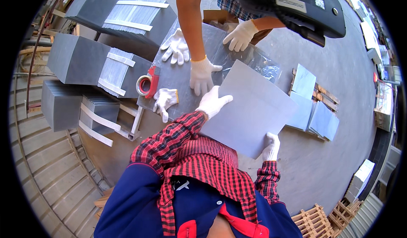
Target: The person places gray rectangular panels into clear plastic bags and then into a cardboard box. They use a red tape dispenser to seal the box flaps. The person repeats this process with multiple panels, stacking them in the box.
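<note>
A large square, pale grey flat slab (252, 106) is held tilted in front of my body. My left hand (212, 102), in a white knit glove, grips its left edge with the thumb lying over the face. Near the slab's right corner, my gloved right hand (271, 148) holds the edge, its fingers partly hidden. Beyond my left hand, a co-worker's gloved hand (202, 73) rests on the plastic-covered grey work surface (176, 78). The same person's other gloved hand (241, 35) is over the far side of that surface.
A red tape dispenser (149, 84) and white gloves (165, 103) lie on the work surface's left. Strapped stacks of grey slabs (116, 70) stand further left. More slabs (303, 83) lie on a pallet at right; wooden pallets (316, 223) are low right.
</note>
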### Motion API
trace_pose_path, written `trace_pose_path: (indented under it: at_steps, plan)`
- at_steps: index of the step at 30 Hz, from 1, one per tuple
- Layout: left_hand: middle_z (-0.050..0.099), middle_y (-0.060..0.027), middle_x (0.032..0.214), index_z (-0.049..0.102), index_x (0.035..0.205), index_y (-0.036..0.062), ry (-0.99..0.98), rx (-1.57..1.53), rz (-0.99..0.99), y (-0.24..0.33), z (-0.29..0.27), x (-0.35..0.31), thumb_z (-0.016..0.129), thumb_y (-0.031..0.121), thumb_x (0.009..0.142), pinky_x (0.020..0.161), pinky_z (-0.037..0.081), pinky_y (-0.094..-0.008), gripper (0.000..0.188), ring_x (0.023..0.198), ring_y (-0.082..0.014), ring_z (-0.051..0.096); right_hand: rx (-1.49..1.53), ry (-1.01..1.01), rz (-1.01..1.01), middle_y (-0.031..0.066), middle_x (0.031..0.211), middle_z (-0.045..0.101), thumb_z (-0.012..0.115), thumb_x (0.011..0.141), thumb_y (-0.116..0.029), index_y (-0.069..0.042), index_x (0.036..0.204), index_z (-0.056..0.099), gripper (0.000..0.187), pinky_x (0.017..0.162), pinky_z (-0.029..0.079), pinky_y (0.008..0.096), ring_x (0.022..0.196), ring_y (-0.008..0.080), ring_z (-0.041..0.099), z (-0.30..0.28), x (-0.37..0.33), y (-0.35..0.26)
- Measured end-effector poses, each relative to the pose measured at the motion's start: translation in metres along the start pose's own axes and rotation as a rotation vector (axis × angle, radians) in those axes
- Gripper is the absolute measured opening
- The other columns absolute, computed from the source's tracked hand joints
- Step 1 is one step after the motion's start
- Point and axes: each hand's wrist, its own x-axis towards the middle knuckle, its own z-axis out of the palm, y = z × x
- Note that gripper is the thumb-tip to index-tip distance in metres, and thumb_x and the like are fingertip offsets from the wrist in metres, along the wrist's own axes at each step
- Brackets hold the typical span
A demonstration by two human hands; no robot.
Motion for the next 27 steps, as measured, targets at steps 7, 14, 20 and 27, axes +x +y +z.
trace_pose_path:
  at_steps: [7, 14, 20, 27]
  plan:
    - [0.06, -0.0271, 0.13, 0.049, 0.137, -0.0006, 0.089, 0.054, 0.024, -0.002, 0.011, 0.087, 0.064, 0.039, 0.087, 0.104, 0.044, -0.0419, 0.066, 0.122, -0.0395, 0.058, 0.023, 0.031, 0.012, 0.0102, 0.146, 0.052, 0.067, 0.095, -0.047, 0.0, 0.144, 0.049, 0.071, 0.114, 0.034, 0.0432, 0.131, 0.0276, 0.048, 0.045, 0.067, -0.013]
    - [0.055, -0.032, 0.134, 0.043, 0.145, -0.0009, 0.134, 0.192, -0.081, 0.003, 0.002, 0.127, 0.064, 0.043, 0.083, 0.107, 0.043, -0.044, 0.078, 0.125, -0.0438, 0.055, -0.125, 0.117, -0.018, 0.0123, 0.132, 0.06, 0.063, 0.098, -0.047, 0.007, 0.132, 0.057, 0.065, 0.105, 0.041, 0.0377, 0.117, 0.0238, 0.056, 0.076, 0.128, -0.024]
    - [0.045, -0.0298, 0.14, 0.044, 0.146, 0.0052, 0.184, 0.307, -0.169, 0.012, -0.007, 0.137, 0.063, 0.047, 0.082, 0.107, 0.042, -0.046, 0.079, 0.126, -0.0472, 0.05, -0.151, 0.052, 0.009, 0.0147, 0.138, 0.057, 0.065, 0.094, -0.056, 0.006, 0.138, 0.053, 0.077, 0.11, 0.037, 0.0392, 0.122, 0.0274, 0.054, 0.097, 0.144, -0.031]
    - [0.058, -0.0231, 0.128, 0.072, 0.119, 0.0211, 0.093, 0.327, 0.102, 0.032, -0.017, 0.15, 0.052, 0.034, 0.091, 0.104, 0.046, -0.0469, 0.036, 0.118, -0.0411, 0.058, -0.198, 0.073, 0.068, 0.0154, 0.137, 0.058, 0.064, 0.094, -0.056, 0.007, 0.136, 0.055, 0.077, 0.107, 0.039, 0.0381, 0.119, 0.0256, 0.054, 0.125, 0.144, -0.036]
